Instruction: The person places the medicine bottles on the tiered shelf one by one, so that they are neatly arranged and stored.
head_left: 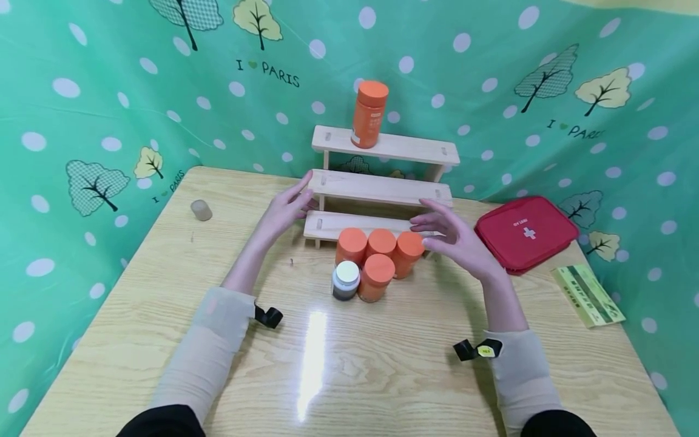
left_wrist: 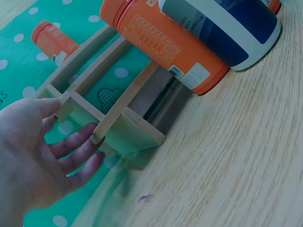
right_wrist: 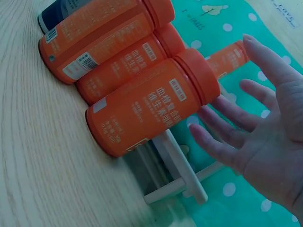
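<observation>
Here — left hand (head_left: 286, 210) at shelf (head_left: 382, 187)

On the table (head_left: 404, 370), the shelf (head_left: 380, 187) stands before the curtain (head_left: 453, 73), my left hand (head_left: 285, 209) at its left end, my right hand (head_left: 457, 240) before its right. One bottle (head_left: 368, 121) is on its top tier (head_left: 417, 146). Before the bottom tier (head_left: 326, 225) cluster four bottles (head_left: 378, 269), three behind one, the jar (head_left: 346, 279) left of that one. The pouch (head_left: 526, 233) lies right, the packet (head_left: 588, 295) before it; a lump (head_left: 201, 210) lies left.
</observation>
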`<act>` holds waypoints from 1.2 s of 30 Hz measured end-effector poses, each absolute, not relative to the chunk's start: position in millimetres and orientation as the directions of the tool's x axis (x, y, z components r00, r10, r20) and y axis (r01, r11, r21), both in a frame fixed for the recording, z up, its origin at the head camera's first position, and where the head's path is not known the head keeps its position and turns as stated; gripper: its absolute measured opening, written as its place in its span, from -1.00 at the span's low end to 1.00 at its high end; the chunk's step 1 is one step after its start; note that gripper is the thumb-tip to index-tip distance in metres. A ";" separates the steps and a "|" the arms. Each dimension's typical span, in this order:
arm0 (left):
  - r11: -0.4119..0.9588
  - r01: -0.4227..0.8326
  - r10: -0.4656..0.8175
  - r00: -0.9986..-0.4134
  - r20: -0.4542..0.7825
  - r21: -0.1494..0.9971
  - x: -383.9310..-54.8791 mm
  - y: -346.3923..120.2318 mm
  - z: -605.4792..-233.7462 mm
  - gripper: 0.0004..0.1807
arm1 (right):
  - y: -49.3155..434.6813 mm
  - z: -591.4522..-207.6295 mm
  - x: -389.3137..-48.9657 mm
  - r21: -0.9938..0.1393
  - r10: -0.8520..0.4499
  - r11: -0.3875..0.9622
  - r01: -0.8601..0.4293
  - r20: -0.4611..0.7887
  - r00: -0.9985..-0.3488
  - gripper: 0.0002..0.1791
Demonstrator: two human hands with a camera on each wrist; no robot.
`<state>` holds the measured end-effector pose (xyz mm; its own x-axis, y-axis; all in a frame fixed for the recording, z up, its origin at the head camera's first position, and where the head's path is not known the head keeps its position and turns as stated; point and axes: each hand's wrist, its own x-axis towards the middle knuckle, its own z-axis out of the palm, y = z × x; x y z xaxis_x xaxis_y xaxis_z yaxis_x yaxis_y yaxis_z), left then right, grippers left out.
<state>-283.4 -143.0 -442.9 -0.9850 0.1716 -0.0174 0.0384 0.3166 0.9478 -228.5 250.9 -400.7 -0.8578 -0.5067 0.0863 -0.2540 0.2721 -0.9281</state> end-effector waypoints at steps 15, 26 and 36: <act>0.321 0.048 0.173 -0.985 -0.009 0.946 -283.8 -143.6 -443.3 -0.36 | 252.7 -411.5 -231.2 -0.898 -0.560 0.393 -0.199 -0.062 -0.826 -0.14; 0.306 0.037 0.186 -0.982 -0.022 0.951 -282.3 -143.6 -439.5 -0.39 | 251.5 -416.1 -231.2 -0.902 -0.606 0.370 -0.221 -0.054 -0.794 -0.20; 0.307 0.048 0.174 -0.985 -0.007 0.950 -283.4 -142.3 -442.4 -0.38 | 252.3 -420.5 -233.7 -0.898 -0.582 0.385 -0.212 -0.058 -0.811 -0.23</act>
<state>-283.4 -142.3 -442.4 -0.9847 0.1743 -0.0068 0.0478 0.3075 0.9504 -233.7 252.3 -420.5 -0.8109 -0.5824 -0.0579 -0.2124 0.3850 -0.8982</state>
